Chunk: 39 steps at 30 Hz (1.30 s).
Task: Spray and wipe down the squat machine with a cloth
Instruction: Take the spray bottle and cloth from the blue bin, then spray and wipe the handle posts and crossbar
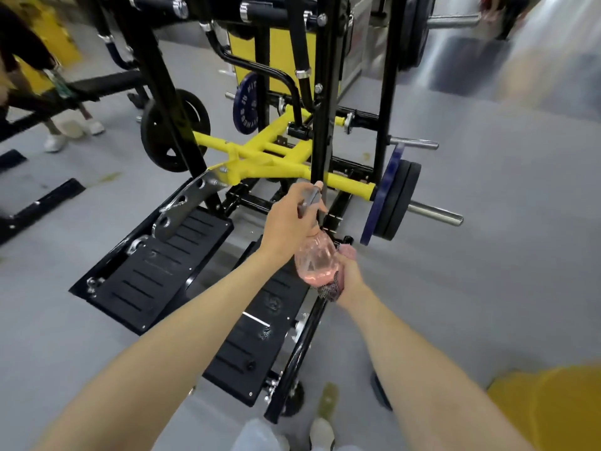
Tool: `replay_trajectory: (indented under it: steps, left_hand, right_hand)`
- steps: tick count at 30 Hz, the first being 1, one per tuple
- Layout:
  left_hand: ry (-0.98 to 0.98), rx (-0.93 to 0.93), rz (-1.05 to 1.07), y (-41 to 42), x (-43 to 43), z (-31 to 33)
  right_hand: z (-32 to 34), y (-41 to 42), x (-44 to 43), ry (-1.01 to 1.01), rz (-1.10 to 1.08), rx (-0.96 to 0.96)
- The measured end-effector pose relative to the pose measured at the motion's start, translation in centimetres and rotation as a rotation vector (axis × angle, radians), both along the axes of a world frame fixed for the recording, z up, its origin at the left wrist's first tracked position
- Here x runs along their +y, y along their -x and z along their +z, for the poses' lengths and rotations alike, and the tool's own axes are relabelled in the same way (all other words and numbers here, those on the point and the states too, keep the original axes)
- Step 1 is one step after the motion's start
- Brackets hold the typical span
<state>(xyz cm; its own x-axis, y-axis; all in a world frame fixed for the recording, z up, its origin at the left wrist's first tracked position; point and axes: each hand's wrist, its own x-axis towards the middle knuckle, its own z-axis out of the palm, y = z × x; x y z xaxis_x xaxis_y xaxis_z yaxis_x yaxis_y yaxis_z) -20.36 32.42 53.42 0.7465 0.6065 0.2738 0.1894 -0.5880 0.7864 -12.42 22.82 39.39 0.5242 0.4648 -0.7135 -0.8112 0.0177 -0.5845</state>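
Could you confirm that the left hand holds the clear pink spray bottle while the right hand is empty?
Not quite: the head view shows the right hand gripping a bunched dark speckled cloth; the left hand does hold the clear pink spray bottle.

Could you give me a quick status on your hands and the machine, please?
Left hand grips spray bottle, pointed at black upright. Right hand holds cloth, low beside bottle. Nothing between bottle and upright.

Squat machine (260,157) stands on grey gym floor (487,288)
Its black base rails (299,362) rest directly on the floor; a bystander's white shoes (55,143) stand well apart at far left.
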Motion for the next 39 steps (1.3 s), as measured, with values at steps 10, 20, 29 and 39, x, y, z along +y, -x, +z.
replay_trajectory:
  steps: [10,20,29,39]
  left_hand:
    - [0.372,-0.015,-0.064,-0.1,1.6,-0.7]
    - [0.619,-0.05,0.006,-0.8,11.8,-2.8]
    - [0.635,-0.036,-0.004,-5.5,27.7,-4.3]
    - [0.7,-0.038,-0.109,-8.7,41.4,12.7]
  right_hand:
    - [2.7,-0.7,2.9,-0.255,0.17,0.115]
    - [1.6,-1.3,11.9,-0.16,0.322,0.052]
    - [1.4,-4.1,27.6,-0.038,0.19,-0.019]
    - [19.9,-5.0,40.8,-0.166,0.149,0.105]
